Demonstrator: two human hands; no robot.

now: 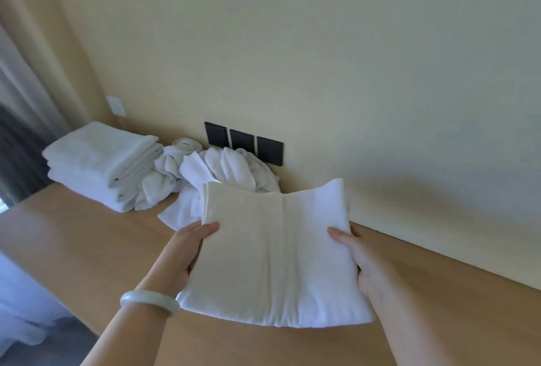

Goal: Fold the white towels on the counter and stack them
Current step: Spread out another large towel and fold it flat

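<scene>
Holding entry, head view: one folded towel [275,251], white, roughly square, with a crease running down its middle, carried between both hands in front of the person.

- Left hand [187,250]: grips the towel's left edge, thumb lying on top, fingers hidden beneath the cloth. A pale bracelet [149,301] sits on this wrist.
- Right hand [363,263]: grips the towel's right edge, thumb on top, fingers tucked under and out of sight.
- Position of the towel: over the wooden bench [87,242], its far edge raised and its near edge sagging low. Whether that near edge touches the bench cannot be told.
- Stack of folded towels [99,160]: white, several layers, squared up, on the far left of the bench near the wall corner.
- Heap of loose towels [216,169]: white, crumpled and twisted, lying against the wall [322,58] just to the right of the stack and touching it. One corner spreads flat on the bench toward the left hand. The held towel overlaps the front of the heap in this view.
- Wall fittings: three dark square plates [243,141] in a row directly behind the heap; one small white plate [116,105] higher up, above the stack.
- Curtain [26,102]: pale fabric hanging at the far left edge.
</scene>
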